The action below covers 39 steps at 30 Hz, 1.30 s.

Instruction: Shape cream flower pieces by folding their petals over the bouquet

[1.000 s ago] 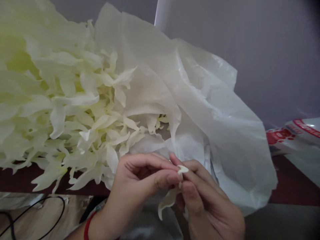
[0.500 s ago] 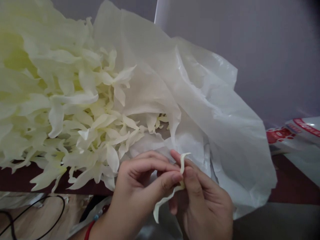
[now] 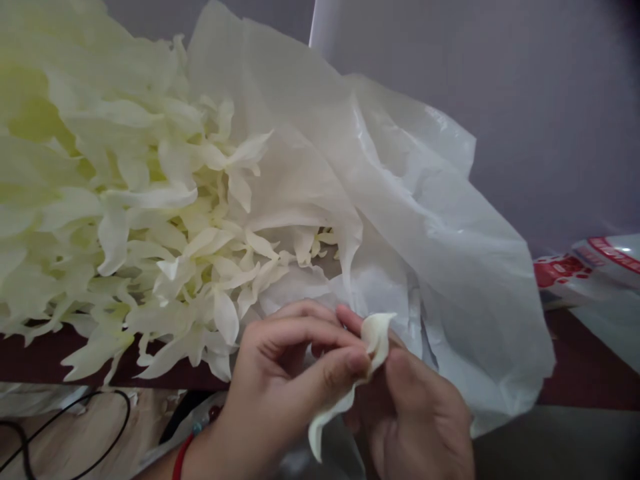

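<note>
The cream petal sits pinched between both hands, low and central in the head view. Its long axis runs on a slant: the broad cupped end stands up just above the right hand, while the narrow tail curls down and leftward below the left hand. The left hand presses thumb and forefinger together on the petal's middle from the left; the right hand closes on the same spot from the right, fingers curled, so both are touching it and neither is nearer. Beyond the hands, up and to the left, lies the heap of like petals spilling from the white plastic bag on the counter.

Against the frame half a second back, the upper end has opened from a thin upright strip into a wide curved cup, and the right hand's thumb has slid lower, off the tip
</note>
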Motion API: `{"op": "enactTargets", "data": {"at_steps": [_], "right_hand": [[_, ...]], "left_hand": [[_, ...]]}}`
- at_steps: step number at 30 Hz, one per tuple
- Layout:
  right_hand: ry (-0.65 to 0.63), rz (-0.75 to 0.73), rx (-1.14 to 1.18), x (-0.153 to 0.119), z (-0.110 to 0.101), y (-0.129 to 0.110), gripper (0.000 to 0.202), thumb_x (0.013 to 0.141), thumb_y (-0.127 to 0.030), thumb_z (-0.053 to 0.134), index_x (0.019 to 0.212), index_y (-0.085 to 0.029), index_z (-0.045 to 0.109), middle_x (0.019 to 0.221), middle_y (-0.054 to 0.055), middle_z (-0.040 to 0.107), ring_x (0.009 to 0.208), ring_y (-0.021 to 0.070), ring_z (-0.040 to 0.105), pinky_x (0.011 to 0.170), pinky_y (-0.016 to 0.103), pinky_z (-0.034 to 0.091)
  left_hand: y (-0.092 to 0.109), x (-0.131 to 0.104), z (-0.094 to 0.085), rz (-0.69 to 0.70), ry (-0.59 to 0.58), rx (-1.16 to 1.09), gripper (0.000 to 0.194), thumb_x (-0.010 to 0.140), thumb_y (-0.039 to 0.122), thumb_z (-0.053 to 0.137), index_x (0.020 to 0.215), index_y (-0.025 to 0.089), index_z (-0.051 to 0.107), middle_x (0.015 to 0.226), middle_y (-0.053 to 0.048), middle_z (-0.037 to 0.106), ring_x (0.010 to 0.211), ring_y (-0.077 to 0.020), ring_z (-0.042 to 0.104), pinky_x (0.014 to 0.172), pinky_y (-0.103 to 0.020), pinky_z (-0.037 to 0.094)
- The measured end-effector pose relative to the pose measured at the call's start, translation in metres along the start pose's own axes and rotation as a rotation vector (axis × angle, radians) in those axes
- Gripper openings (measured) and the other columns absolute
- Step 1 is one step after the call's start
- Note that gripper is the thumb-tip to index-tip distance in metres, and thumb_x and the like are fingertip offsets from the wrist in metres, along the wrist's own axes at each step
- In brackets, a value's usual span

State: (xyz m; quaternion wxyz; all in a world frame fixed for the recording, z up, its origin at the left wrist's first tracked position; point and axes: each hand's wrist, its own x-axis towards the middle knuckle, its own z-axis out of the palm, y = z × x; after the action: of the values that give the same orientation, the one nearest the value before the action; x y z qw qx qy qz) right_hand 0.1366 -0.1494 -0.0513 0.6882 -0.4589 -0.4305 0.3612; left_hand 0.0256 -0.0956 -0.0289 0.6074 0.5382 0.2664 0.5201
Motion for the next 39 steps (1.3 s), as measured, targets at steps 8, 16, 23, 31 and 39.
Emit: {"op": "enactTargets", "data": {"at_steps": [8,16,23,31,39], "right_hand": [[0.106,-0.141,-0.384,-0.001,0.0,0.001,0.024,0.1,-0.03,0.061,0.095,-0.03,0.084,0.106,0.005,0.078,0.099,0.0235,0.077,0.083,0.034,0.065],[0.084,-0.117,-0.378,0.006,-0.005,0.0,0.021,0.099,-0.027,0.064,0.105,-0.036,0.082,0.096,-0.001,0.081,0.088,0.0167,0.077,0.079,0.026,0.063],[0.063,0.143,-0.064,0.01,-0.012,0.004,0.02,0.097,-0.043,0.067,0.101,-0.033,0.085,0.106,0.004,0.083,0.101,0.0207,0.077,0.09,0.031,0.061],[-0.072,0.394,0.22,0.017,-0.024,0.011,0.032,0.088,-0.045,0.076,0.114,-0.028,0.072,0.079,0.0,0.075,0.049,0.0126,0.063,0.042,0.021,0.05],[-0.048,0.319,0.226,0.007,-0.007,0.01,0.031,0.094,-0.049,0.066,0.08,-0.022,0.06,0.062,-0.005,0.047,0.05,0.01,0.042,0.043,0.018,0.038]], "left_hand": [[-0.003,-0.005,0.009,0.429,0.104,0.475,0.012,0.078,0.003,0.069,0.078,0.015,0.071,0.074,-0.004,0.071,0.067,-0.0107,0.07,0.064,-0.014,0.059],[-0.005,-0.004,0.005,0.542,0.061,0.585,0.016,0.078,0.002,0.065,0.082,0.016,0.069,0.076,-0.003,0.069,0.07,-0.0121,0.07,0.069,-0.018,0.062],[0.002,0.0,0.0,0.587,-0.099,0.621,0.018,0.078,0.002,0.067,0.085,0.018,0.069,0.092,-0.008,0.081,0.086,-0.0184,0.078,0.084,-0.027,0.065],[0.006,0.002,-0.002,0.601,-0.136,0.65,0.016,0.079,0.003,0.067,0.081,0.019,0.066,0.092,-0.008,0.081,0.08,-0.017,0.077,0.076,-0.025,0.064],[0.001,-0.003,0.007,0.514,-0.051,0.565,0.02,0.07,0.002,0.061,0.073,0.021,0.054,0.08,-0.003,0.073,0.071,-0.0132,0.071,0.065,-0.02,0.059]]}}
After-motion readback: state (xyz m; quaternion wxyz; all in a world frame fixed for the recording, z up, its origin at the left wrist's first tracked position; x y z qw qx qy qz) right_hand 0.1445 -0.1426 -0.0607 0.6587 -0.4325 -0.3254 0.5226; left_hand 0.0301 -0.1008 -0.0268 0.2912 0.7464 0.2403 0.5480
